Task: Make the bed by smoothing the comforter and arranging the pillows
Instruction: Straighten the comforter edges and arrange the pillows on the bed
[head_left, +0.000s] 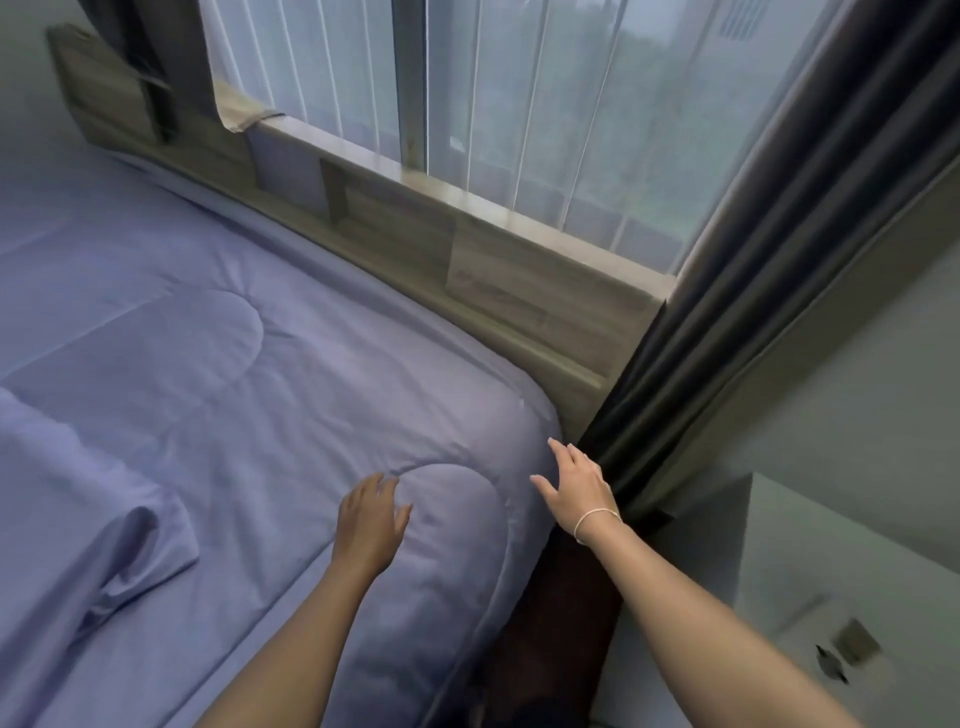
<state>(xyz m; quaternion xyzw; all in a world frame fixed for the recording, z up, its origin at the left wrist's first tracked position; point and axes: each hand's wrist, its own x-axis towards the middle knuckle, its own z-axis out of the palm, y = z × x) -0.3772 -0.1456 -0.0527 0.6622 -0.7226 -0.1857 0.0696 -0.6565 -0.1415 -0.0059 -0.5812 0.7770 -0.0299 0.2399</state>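
My left hand (370, 525) lies open, palm down, on the lavender comforter (218, 364) filling the frame's left and centre. My right hand (574, 486), fingers spread, rests at the comforter's rounded corner beside the dark curtain (727, 332), centre right. A pillow (78, 519) lies at lower left.

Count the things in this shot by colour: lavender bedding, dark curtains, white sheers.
Lavender: 2, comforter and pillow
Dark grey: 2, right curtain and left curtain
White: 1, sheer
Total: 5
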